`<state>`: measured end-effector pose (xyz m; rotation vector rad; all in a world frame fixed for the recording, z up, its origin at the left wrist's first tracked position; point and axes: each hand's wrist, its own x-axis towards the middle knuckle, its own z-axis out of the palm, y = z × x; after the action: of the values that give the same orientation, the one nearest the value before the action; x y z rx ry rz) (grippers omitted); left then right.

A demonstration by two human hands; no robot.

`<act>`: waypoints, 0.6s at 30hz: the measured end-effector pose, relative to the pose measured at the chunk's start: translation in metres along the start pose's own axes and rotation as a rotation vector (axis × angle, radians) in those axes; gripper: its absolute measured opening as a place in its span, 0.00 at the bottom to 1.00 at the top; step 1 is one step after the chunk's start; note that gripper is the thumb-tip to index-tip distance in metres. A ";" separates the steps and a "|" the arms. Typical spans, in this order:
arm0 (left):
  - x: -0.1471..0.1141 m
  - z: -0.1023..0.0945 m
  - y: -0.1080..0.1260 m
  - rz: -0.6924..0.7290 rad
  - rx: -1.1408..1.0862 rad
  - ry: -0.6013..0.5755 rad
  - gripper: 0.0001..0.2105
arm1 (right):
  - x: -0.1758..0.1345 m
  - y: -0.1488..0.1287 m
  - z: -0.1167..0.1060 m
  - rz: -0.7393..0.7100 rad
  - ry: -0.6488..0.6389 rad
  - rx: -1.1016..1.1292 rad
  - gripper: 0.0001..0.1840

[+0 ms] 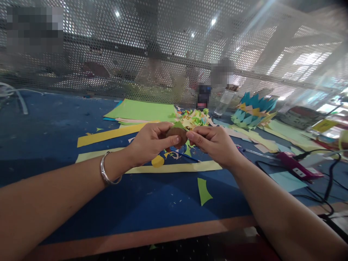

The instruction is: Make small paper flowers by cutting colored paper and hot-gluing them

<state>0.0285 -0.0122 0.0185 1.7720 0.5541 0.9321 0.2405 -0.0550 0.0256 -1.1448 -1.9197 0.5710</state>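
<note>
We are holding a brown disc (pixel 176 136) above the bench (pixel 136 206), between the two hands. The left hand (pixel 149 141) is closing on it, thumb across the near face. The right hand (pixel 214 143) is bringing thumb and forefinger together at the disc's right edge (we are not managing to tell what, if anything, they are gripping). A green paper piece (pixel 178 124) is showing above the disc's top edge. Below, a yellow circle (pixel 157 161) is lying next to a pale strip (pixel 190 168); a green offcut (pixel 203 192) is lying nearer to us. Beyond the hands, we are seeing a scrap heap (pixel 194 119) beside a green sheet (pixel 149 110). To the right, a zigzag-edged paper ring (pixel 250 112) is standing near a clear container (pixel 224 102).
</note>
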 end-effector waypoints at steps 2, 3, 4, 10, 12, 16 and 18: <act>0.000 0.000 0.000 0.002 0.014 -0.007 0.06 | 0.000 -0.001 0.000 -0.005 -0.002 -0.008 0.26; 0.000 0.000 0.000 0.000 0.019 -0.012 0.06 | 0.000 -0.001 0.000 -0.008 -0.003 -0.011 0.26; 0.000 0.000 0.000 -0.002 0.022 -0.017 0.07 | 0.000 -0.002 0.000 -0.009 -0.006 -0.014 0.27; 0.001 -0.001 -0.002 -0.013 0.024 -0.024 0.10 | 0.000 -0.002 0.000 -0.012 -0.018 -0.041 0.26; 0.001 -0.001 -0.002 -0.013 0.026 -0.034 0.09 | 0.000 -0.002 0.000 -0.009 -0.022 -0.044 0.26; 0.002 -0.001 -0.002 -0.004 0.029 -0.074 0.07 | 0.000 -0.002 -0.001 -0.007 -0.037 -0.080 0.26; 0.002 -0.002 -0.004 0.006 0.042 -0.087 0.07 | 0.000 -0.001 -0.002 -0.009 -0.039 -0.108 0.26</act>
<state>0.0284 -0.0080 0.0164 1.8435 0.5166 0.8485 0.2414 -0.0560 0.0275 -1.2004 -2.0083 0.4932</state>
